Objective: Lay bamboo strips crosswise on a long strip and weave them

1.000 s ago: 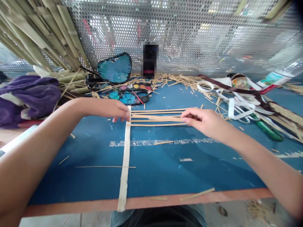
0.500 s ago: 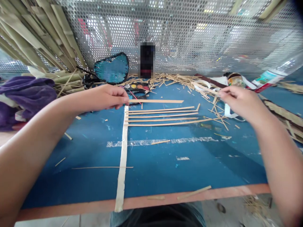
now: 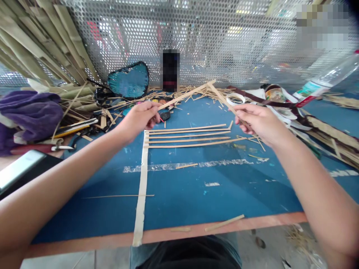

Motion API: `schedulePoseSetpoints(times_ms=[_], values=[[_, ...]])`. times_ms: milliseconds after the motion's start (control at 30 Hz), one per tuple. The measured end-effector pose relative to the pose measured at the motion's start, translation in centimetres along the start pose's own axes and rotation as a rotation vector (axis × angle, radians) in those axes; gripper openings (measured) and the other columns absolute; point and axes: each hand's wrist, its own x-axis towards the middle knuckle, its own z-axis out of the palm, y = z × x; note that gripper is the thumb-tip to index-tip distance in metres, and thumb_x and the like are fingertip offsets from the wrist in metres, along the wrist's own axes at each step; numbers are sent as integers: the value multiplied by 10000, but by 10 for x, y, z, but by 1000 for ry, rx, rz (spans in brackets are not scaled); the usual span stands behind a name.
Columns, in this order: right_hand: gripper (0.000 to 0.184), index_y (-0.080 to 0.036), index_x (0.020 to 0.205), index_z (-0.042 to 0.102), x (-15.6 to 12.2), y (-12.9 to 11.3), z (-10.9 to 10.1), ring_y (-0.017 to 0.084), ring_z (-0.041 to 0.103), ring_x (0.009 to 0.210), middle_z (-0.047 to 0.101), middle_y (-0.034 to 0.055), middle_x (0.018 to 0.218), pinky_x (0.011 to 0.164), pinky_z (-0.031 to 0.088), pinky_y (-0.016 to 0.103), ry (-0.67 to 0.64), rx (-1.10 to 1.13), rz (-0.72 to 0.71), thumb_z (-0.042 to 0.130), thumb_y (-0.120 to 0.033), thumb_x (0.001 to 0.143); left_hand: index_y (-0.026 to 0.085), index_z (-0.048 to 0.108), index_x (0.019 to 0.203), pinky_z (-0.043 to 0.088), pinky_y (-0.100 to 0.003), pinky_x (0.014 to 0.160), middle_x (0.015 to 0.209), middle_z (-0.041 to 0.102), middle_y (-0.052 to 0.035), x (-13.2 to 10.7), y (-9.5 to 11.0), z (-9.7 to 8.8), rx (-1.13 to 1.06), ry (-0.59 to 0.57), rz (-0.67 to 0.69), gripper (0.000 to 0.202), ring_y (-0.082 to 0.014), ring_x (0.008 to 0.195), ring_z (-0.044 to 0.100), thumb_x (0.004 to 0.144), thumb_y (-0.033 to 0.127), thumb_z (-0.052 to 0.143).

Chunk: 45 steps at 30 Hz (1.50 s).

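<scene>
My left hand [image 3: 146, 115] pinches a thin bamboo strip [image 3: 186, 94], which slants up and away to the right. Closed around the near end of another bamboo strip [image 3: 217, 93] is my right hand [image 3: 254, 119]. The far ends of the two strips meet or overlap in front of the mesh; whether they touch I cannot tell. Below the hands, several bamboo strips [image 3: 187, 142] lie roughly parallel on the blue tabletop [image 3: 179, 201]. Their left ends rest on a band of pale tape [image 3: 141, 186] that runs to the table's front edge.
Bamboo scraps lie along the perforated metal screen [image 3: 196, 33]. Bamboo poles [image 3: 47, 41], a purple cloth [image 3: 30, 112] and a knife [image 3: 63, 148] are at left. A plastic bottle [image 3: 319, 84] and a white tape roll [image 3: 235, 98] are at right. A dark, blurred object [image 3: 170, 71] stands upright behind.
The left hand's strip has swung from nearly level to slanting upward. My right hand has moved left and nearer, bringing its strip to the other one's tip. The view has shifted slightly.
</scene>
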Motion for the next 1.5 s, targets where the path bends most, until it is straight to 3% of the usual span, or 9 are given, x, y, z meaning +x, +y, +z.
schedulePoseSetpoints(times_ms=[167,300,467,633,767,1000,1133,1300,1500], values=[[109,-187,867,656,-1,1,-4,100,474,532,557,17,701,446,337,230,-98,294,84,571,-192,800,164,411,1480,516,-285,724,1207,684,-123,12,19,40,444,-86,87,504,-190,887,685,993,296,394],[149,-194,968,664,-3,8,-2,102,524,541,602,5,738,463,377,226,-139,113,54,602,-253,845,143,494,1426,363,-395,1122,1463,536,-136,11,42,56,767,-53,342,479,-277,1352,487,1013,360,384],[288,-220,1093,692,-15,6,10,96,463,504,592,-14,690,478,365,248,-219,-105,-116,602,-411,898,184,595,1228,531,-276,739,1088,711,-77,11,53,67,439,-170,274,417,-179,847,689,1004,477,401],[350,-230,1103,701,-28,0,15,103,446,506,576,-15,652,482,350,258,-291,-118,-123,577,-494,910,144,529,1134,389,-191,424,878,709,-47,33,46,60,201,-94,88,257,-74,476,541,983,346,481],[360,-235,1107,702,-27,3,13,105,447,514,566,-18,642,489,333,254,-314,-135,-92,563,-508,918,148,612,913,290,-173,366,592,564,34,41,52,46,207,-285,44,220,-49,380,403,986,285,456],[397,-218,942,678,-22,10,11,128,460,528,504,-29,595,502,333,256,-260,-123,-128,557,-593,897,157,606,1015,281,-153,390,554,538,48,45,65,48,156,-374,144,165,-46,392,394,971,229,465],[448,-222,812,639,-11,14,-3,151,497,529,505,-22,559,530,378,272,-142,-312,-136,439,-601,942,172,589,1114,337,-165,426,616,598,19,70,60,48,226,-197,150,234,-61,419,434,962,230,421],[272,-210,950,695,39,47,-54,233,668,770,733,63,858,686,474,322,111,-698,-113,475,-367,922,161,569,1124,397,-207,456,779,718,-70,97,45,44,426,-108,100,293,-107,471,556,977,291,351],[289,-169,977,746,105,71,-90,286,671,995,742,126,1084,887,468,377,82,-894,-145,477,-179,874,163,621,1135,509,-367,786,1006,735,-168,86,36,42,864,-60,141,342,-293,924,707,948,367,421]])
